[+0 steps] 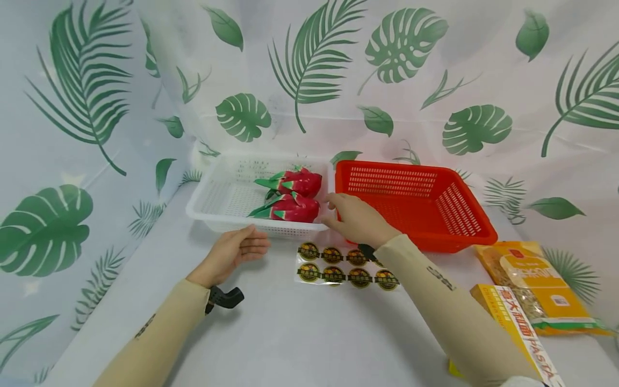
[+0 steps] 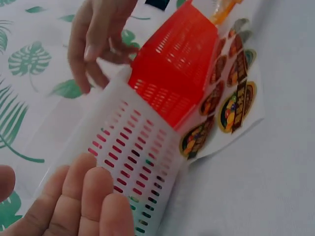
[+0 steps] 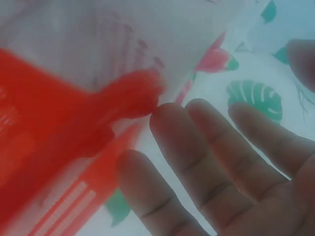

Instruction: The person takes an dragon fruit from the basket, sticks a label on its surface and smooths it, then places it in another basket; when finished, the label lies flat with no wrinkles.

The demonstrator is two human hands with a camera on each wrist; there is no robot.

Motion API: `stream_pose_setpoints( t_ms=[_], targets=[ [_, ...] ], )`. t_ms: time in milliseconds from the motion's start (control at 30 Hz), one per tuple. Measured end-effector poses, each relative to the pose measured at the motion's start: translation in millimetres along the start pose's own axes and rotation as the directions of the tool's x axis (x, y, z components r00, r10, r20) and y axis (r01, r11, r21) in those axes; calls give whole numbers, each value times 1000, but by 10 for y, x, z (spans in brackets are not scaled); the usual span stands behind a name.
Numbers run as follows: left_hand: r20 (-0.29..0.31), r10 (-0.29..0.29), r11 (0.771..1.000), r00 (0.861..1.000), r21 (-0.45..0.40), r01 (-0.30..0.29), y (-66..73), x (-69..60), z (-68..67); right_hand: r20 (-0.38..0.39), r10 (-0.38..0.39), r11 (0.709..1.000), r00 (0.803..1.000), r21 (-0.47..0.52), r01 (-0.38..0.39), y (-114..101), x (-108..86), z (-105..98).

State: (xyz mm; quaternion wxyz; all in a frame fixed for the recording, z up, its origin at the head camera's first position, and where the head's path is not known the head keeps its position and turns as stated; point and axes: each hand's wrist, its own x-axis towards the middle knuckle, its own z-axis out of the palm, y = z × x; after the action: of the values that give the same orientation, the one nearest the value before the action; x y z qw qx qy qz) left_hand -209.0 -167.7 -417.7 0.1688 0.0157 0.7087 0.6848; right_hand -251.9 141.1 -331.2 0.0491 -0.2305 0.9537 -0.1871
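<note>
Two pink dragon fruits [image 1: 294,208] with green leaf tips lie side by side in the right half of a white slotted basket [image 1: 227,193]. In front of that basket my left hand [image 1: 233,252] is held with straight fingers, near its front wall, holding nothing. My right hand [image 1: 360,217] hovers over the rims where the white basket meets a red basket [image 1: 411,217]. Its fingers are loosely bent and spread, with nothing between them in the right wrist view. Whether a fingertip touches a rim, I cannot tell.
A clear sheet of round fruit stickers [image 1: 333,273] lies before the baskets, partly under my right forearm. At the right lie a yellow food bag [image 1: 551,285] and a pasta box [image 1: 519,328], which my right sleeve partly covers. A leaf-printed cloth [image 1: 309,70] rises behind.
</note>
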Motion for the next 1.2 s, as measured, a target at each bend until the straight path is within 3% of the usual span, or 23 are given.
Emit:
stream_pose_setpoints(
  t_ms=[100,300,700,967,1200],
  targets=[
    [-1,5,998,1000,-67,-5,-11,50,20,24,9,1000,1000,0,-9,-87,209,15],
    [-29,-8,993,1000,-119,4,-6,109,51,89,47,997,995,-67,-41,-226,554,61],
    [-103,-29,975,994,-222,6,-54,168,13,217,116,971,969,-228,-65,-434,996,236],
    [-112,-31,976,993,-219,5,-40,156,-24,168,108,934,980,-355,-42,-529,1229,395],
    [-116,-30,977,993,-213,5,-10,152,-53,129,100,947,987,-316,-55,-607,1238,355]
  ],
)
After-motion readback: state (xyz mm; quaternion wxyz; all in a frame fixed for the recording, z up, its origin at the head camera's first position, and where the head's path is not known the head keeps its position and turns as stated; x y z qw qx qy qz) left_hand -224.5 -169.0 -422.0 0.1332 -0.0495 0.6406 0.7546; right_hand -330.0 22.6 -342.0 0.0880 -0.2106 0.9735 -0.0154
